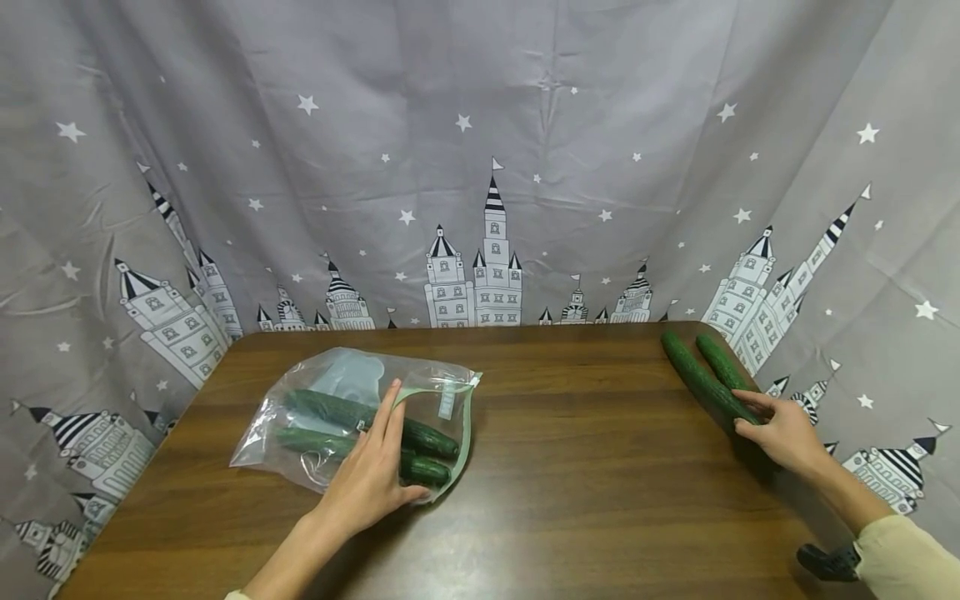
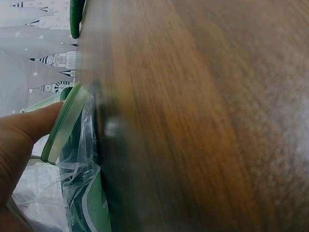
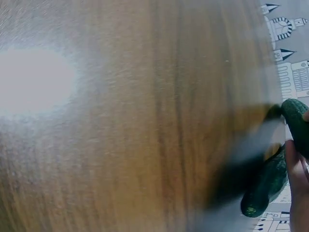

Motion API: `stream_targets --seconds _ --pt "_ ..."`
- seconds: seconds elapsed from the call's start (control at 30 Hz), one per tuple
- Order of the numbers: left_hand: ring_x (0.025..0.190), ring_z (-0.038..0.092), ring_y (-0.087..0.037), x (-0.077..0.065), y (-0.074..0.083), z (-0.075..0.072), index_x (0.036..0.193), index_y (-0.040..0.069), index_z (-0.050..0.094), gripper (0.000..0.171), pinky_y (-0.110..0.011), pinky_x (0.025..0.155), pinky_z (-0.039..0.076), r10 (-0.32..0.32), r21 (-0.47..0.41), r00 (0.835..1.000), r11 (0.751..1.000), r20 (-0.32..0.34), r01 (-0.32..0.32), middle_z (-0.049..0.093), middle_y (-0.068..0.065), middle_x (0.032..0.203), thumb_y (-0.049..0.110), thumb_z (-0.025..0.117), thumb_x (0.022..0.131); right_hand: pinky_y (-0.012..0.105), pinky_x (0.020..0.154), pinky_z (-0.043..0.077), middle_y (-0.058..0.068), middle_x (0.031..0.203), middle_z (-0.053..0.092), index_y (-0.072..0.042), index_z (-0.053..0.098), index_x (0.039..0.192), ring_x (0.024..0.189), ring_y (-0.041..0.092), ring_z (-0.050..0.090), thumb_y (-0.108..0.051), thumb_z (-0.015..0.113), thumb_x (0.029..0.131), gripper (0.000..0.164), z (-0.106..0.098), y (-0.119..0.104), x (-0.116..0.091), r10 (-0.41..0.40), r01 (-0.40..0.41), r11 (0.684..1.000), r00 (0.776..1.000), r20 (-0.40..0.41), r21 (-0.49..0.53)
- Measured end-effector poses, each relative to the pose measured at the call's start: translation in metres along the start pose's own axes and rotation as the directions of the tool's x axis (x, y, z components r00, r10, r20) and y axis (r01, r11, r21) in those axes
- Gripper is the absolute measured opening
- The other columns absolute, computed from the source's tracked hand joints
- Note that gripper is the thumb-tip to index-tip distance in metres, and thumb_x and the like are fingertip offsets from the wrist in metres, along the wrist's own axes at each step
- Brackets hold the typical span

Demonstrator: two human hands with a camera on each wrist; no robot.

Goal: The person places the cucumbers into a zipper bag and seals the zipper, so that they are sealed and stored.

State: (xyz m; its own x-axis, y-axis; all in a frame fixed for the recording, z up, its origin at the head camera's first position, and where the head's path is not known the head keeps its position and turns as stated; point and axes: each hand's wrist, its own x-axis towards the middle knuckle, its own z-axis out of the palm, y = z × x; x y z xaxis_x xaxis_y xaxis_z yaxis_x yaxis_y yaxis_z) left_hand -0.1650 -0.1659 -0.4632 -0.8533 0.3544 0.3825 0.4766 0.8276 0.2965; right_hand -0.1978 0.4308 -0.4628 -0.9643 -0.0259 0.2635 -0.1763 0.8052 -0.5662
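Grey curtain (image 1: 420, 175) behind wood tabletop (image 1: 570, 467). R hand (image 1: 783, 435) pinches cucumber (image 1: 696, 377) at nr end, R edge; 2nd cuke (image 1: 717, 360) beside. L hand (image 1: 367, 479), thumb & fingers apart, on bag (image 1: 345, 375) w/ 2 cukes (image 1: 429, 436). End-only grip: could tip, drop.

Three Views, One Wide, Two Close

The head camera looked forward and down over the brown wooden table (image 1: 570, 483), to the grey, star-printed cloth curtain (image 1: 525, 83). The left wrist camera was near and turned sideways, the curtain on its left; it shared with the head view the clear, green-edged plastic bag (image 1: 345, 375). The right wrist camera, also near, had the curtain on its right and shared with that view two long, dark-green cucumbers (image 1: 701, 379).
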Motion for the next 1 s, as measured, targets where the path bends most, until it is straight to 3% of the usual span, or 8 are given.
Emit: stream_targets --seconds 0.1,0.4,0.5,0.6,0.63,0.7,0.87,1.0 --pt "0.121 0.058 -0.05 0.0 0.0 -0.001 0.154 -0.009 0.029 0.136 -0.075 0.096 0.044 -0.001 0.004 1.0 1.0 0.0 0.001 0.005 -0.015 0.172 0.039 0.105 0.052 0.013 0.069 0.045 0.038 0.116 0.066 0.01 0.068 0.127 0.104 0.052 0.065 -0.011 0.076 0.09 0.044 -0.002 -0.003 0.002 0.031 -0.031 0.999 0.999 -0.019 0.027" --pt "0.121 0.06 -0.047 0.0 0.002 -0.002 0.156 -0.007 0.027 0.137 -0.075 0.096 0.043 -0.004 -0.004 1.0 1.0 0.007 0.004 0.005 -0.014 0.172 0.039 0.105 0.053 0.02 0.068 0.044 0.035 0.119 0.066 0.004 0.075 0.12 0.1 0.033 0.061 -0.024 0.078 0.091 0.04 0.0 -0.014 0.004 0.151 -0.144 0.988 0.978 -0.145 0.06" --pt "0.121 0.059 -0.048 0.0 0.002 -0.002 0.156 -0.007 0.027 0.137 -0.075 0.097 0.043 -0.007 -0.007 1.0 1.0 0.009 0.007 0.005 -0.015 0.172 0.039 0.105 0.054 0.018 0.067 0.045 0.026 0.114 0.071 0.001 0.075 0.121 0.095 0.015 0.059 -0.028 0.079 0.091 0.042 0.002 -0.021 0.005 0.21 -0.19 0.973 0.964 -0.164 0.128" --pt "0.122 0.059 -0.047 0.0 0.002 -0.002 0.156 -0.007 0.026 0.137 -0.075 0.097 0.043 -0.011 -0.009 1.0 1.0 0.012 0.011 0.005 -0.015 0.172 0.039 0.105 0.054 0.014 0.067 0.048 0.009 0.098 0.077 -0.007 0.078 0.12 0.086 0.001 0.058 -0.026 0.081 0.092 0.034 0.001 -0.028 0.008 0.257 -0.208 0.938 0.954 -0.154 0.278" --pt "0.122 0.058 -0.047 -0.001 0.003 -0.002 0.156 -0.007 0.026 0.137 -0.075 0.097 0.042 -0.012 -0.009 1.0 1.0 0.012 0.012 0.005 -0.015 0.172 0.039 0.104 0.054 0.013 0.067 0.049 0.002 0.091 0.077 -0.011 0.08 0.118 0.083 -0.002 0.059 -0.025 0.082 0.091 0.03 0.001 -0.031 0.009 0.269 -0.207 0.918 0.951 -0.15 0.338" --pt "0.123 0.058 -0.047 -0.001 0.003 -0.002 0.156 -0.007 0.026 0.136 -0.075 0.098 0.042 -0.013 -0.011 1.0 1.0 0.012 0.013 0.004 -0.015 0.172 0.039 0.105 0.054 0.013 0.067 0.053 -0.005 0.08 0.076 -0.016 0.083 0.112 0.078 -0.003 0.065 -0.016 0.082 0.091 0.021 0.0 -0.035 0.01 0.281 -0.185 0.842 0.952 -0.119 0.507" --pt "0.124 0.057 -0.047 -0.001 0.002 -0.003 0.155 -0.007 0.027 0.135 -0.074 0.098 0.043 -0.013 -0.011 1.0 1.0 0.006 0.013 0.005 -0.015 0.171 0.037 0.105 0.054 0.02 0.069 0.06 0.0 0.086 0.077 -0.011 0.084 0.102 0.075 0.01 0.075 0.008 0.076 0.09 0.025 0.001 -0.046 0.012 0.239 -0.082 0.551 0.969 -0.063 0.83" --pt "0.125 0.057 -0.046 -0.001 0.003 -0.003 0.155 -0.006 0.028 0.134 -0.073 0.099 0.043 -0.015 -0.009 1.0 1.0 0.007 0.015 0.005 -0.016 0.171 0.035 0.105 0.054 0.023 0.073 0.06 0.001 0.097 0.077 -0.004 0.082 0.103 0.08 0.013 0.075 0.017 0.069 0.09 0.028 0.001 -0.054 0.012 0.196 -0.038 0.428 0.979 -0.051 0.903"
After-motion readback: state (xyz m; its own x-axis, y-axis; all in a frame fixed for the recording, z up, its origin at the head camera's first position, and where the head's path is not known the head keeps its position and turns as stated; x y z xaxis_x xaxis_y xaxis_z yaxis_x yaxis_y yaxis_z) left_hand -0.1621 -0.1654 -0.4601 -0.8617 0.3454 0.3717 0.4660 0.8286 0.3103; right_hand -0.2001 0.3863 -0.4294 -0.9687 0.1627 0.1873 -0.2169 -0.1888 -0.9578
